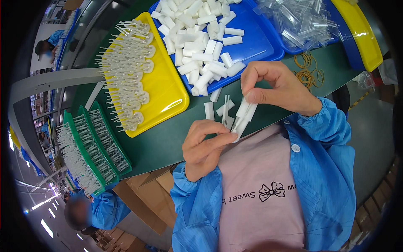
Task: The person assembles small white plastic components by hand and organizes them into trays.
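- Nearest: the wearer's blue jacket [325, 168], open over a pale pink shirt [260, 168].
- Left hand [205, 148]: thumb and fingers pinched together on the lower end of the held white pieces [246, 112]; overlap hides exactly which part is gripped.
- Right hand [275, 90]: thumb and forefinger clamped on the upper end of the same pieces, which slant between both hands, above the near edge of the green table [163, 145].
- Thin white sticks [226, 107] stand up just beyond the left fingertips; whether that hand grips them, cannot tell.
- Loose white block [209, 111] on the table beyond the left hand, near others like it.
- Tan rubber bands [309, 77] in a loose heap beyond the right hand.
- Left side: green racks [90, 147] packed with slender white sticks; beside them, a yellow tray [163, 96] carrying rows of white stick bundles [126, 67].
- Farther: blue tray [256, 40], piled with white blocks [199, 46].
- Beyond, at right: clear plastic sleeves [294, 23], heaped in another blue tray.
- Lower left, past the table: a co-worker's blue sleeve [109, 208].
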The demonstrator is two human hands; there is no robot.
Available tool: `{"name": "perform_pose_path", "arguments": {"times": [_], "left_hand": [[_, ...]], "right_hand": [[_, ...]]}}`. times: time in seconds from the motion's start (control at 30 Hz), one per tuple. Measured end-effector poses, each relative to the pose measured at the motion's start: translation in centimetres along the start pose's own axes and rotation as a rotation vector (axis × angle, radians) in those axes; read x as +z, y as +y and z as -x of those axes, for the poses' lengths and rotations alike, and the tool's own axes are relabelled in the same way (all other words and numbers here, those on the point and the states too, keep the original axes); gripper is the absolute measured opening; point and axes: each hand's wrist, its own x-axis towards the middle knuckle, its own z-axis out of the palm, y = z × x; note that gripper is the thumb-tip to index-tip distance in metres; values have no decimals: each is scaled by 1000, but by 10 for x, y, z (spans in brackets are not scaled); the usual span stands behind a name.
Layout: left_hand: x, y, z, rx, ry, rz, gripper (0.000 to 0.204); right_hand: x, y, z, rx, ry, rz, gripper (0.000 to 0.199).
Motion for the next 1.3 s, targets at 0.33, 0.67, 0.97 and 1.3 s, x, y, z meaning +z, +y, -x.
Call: {"name": "perform_pose_path", "arguments": {"times": [0.33,0.67,0.97,1.3], "left_hand": [[4,0,0,40,5,-22,37],[9,-4,5,46,277,50,34],[-11,-17,16,-325,402,255,20],[-23,-21,23,-353,461,348,19]], "right_hand": [[-9,-5,3,-122,-134,265,15],[22,-2,5,-7,-62,109,11],[6,13,-12,-321,99,715,22],[26,57,-6,-290,-44,1040,19]]}}
